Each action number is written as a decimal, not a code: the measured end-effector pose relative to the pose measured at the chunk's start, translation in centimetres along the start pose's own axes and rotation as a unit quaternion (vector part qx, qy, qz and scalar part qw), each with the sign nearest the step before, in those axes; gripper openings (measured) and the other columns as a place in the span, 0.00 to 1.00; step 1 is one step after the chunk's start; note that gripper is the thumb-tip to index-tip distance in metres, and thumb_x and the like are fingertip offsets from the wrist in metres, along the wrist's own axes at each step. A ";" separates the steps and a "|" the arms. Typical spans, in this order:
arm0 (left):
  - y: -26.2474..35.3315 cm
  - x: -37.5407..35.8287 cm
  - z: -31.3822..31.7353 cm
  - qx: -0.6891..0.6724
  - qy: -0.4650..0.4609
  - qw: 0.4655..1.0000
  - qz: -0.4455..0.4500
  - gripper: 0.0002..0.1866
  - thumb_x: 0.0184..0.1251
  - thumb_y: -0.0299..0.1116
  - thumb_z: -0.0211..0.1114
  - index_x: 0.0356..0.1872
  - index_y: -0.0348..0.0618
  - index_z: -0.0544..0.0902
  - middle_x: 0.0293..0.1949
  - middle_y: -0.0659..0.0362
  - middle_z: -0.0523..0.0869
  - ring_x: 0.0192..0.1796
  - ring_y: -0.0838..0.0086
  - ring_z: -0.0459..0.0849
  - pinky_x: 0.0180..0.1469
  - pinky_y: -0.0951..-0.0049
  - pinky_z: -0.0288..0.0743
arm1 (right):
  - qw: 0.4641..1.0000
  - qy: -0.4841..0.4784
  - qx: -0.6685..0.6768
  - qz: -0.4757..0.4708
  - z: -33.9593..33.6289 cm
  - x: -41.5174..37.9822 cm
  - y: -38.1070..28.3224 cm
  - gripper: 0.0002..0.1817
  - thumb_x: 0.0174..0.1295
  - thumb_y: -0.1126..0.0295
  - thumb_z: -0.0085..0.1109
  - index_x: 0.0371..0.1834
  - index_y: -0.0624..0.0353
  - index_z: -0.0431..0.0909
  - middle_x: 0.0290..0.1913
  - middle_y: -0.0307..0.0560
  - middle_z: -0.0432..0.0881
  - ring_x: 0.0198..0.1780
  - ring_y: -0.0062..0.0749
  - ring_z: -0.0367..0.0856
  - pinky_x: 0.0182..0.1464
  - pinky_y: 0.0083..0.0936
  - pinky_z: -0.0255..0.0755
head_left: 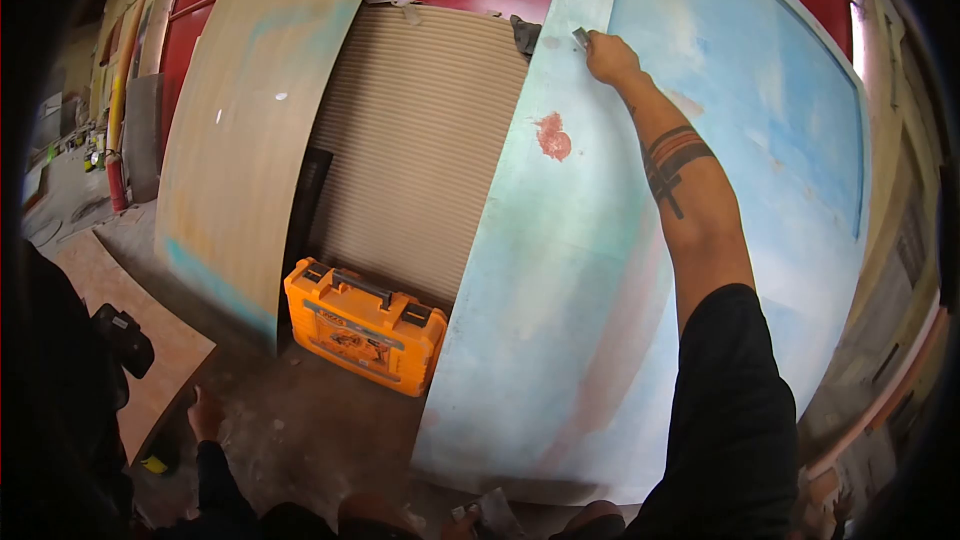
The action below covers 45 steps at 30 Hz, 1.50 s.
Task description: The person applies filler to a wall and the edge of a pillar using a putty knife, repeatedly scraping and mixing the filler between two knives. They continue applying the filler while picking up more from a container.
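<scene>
Fingers of the right hand (612, 58) are closed around a small scraper (580, 37) at 1 o'clock, over the pale blue panel (560, 270); whether its edge touches the surface cannot be told. At 7 o'clock from the right hand is a reddish patch (553, 136). The left hand (464, 522), partly cut off at 6 o'clock, is beside a flat grey plate (500, 515); its grip cannot be told. Farther out, an orange case (365, 340) stands at 8 o'clock and a tan panel (250, 140) at 10 o'clock.
</scene>
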State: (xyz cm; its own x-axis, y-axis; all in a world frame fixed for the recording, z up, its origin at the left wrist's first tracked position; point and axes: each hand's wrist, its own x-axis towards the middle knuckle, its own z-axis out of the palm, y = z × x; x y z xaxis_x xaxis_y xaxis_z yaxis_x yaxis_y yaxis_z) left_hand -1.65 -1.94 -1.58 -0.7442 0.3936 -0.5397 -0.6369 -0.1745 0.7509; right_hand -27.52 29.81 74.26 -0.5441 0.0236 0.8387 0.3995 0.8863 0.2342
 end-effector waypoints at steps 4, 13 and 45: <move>0.4 0.2 0.1 -0.002 -0.002 1.000 0.006 0.25 0.70 0.30 0.60 0.67 0.36 0.71 0.22 0.59 0.82 0.26 0.69 0.82 0.29 0.68 0.74 | 0.999 0.004 -0.036 -0.016 0.7 -1.0 -0.8 0.14 0.69 0.67 0.47 0.49 0.58 0.81 0.48 0.60 0.86 0.51 0.54 0.85 0.53 0.48 0.78; -0.6 0.7 0.8 -0.002 -0.008 1.000 0.020 0.27 0.70 0.29 0.59 0.69 0.36 0.69 0.22 0.58 0.82 0.25 0.67 0.82 0.28 0.66 0.75 | 0.984 0.100 -0.122 -0.078 6.4 -3.7 -2.9 0.15 0.67 0.69 0.50 0.54 0.58 0.79 0.52 0.50 0.80 0.55 0.46 0.80 0.49 0.39 0.82; 29.0 9.5 -50.0 0.730 0.563 0.257 0.290 0.34 0.66 0.28 0.57 0.76 0.41 0.62 0.41 0.50 0.84 0.37 0.67 0.84 0.38 0.71 0.79 | 0.979 0.082 0.141 0.120 -0.4 -9.4 4.4 0.15 0.68 0.69 0.48 0.52 0.62 0.79 0.48 0.63 0.85 0.50 0.59 0.84 0.52 0.50 0.77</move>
State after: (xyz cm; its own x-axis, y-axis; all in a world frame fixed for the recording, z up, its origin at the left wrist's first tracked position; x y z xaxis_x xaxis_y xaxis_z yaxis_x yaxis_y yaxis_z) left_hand -37.27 -48.33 -3.98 -0.7385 0.0302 0.6736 -0.2097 0.9392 -0.2720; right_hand -20.31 33.32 67.66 -0.3251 0.1926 0.9259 0.2690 0.9574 -0.1047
